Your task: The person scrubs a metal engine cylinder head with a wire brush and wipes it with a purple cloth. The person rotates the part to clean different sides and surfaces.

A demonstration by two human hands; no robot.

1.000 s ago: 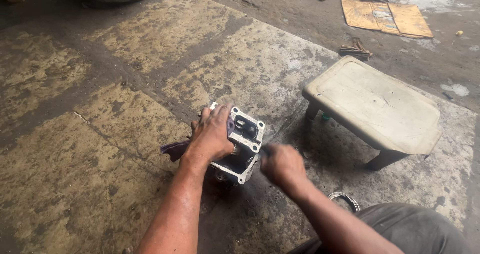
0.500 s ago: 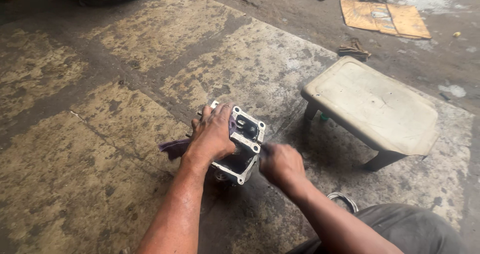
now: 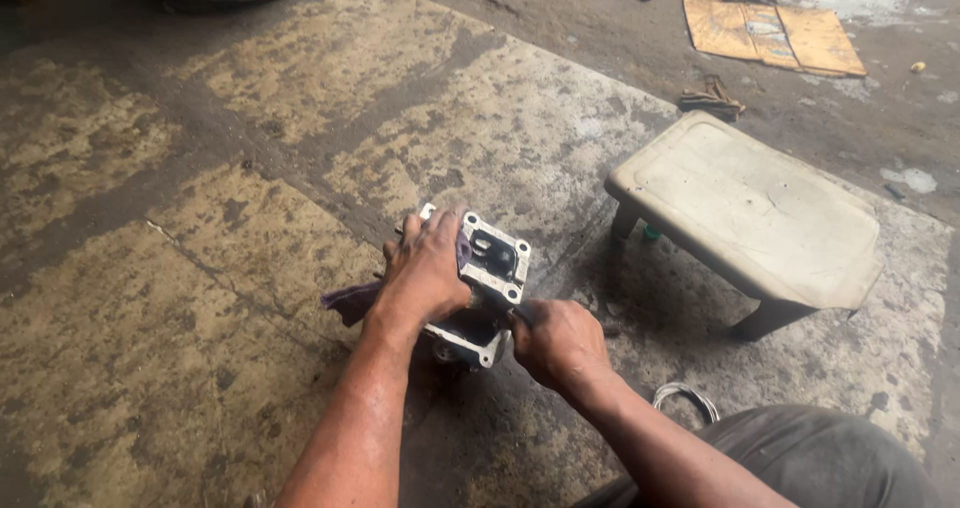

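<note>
Left hand (image 3: 425, 273) clamped over top of the grey metal housing (image 3: 487, 283), fingers wrapped round it with a purple rag (image 3: 350, 301) pinched underneath. Housing sits on the stained concrete floor (image 3: 200, 268), mid-slab. Right hand (image 3: 555, 343) fisted at its lower edge, possibly gripping a small tool, view unclear. Dirty white stool (image 3: 745, 213) nearby, right.

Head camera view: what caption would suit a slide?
Left hand steadies a metal housing on stained concrete; right hand works its side.

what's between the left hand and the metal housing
A purple cloth lies under the left hand, between palm and metal housing. The right hand meets the housing's lower edge; what it holds is unclear.
</note>
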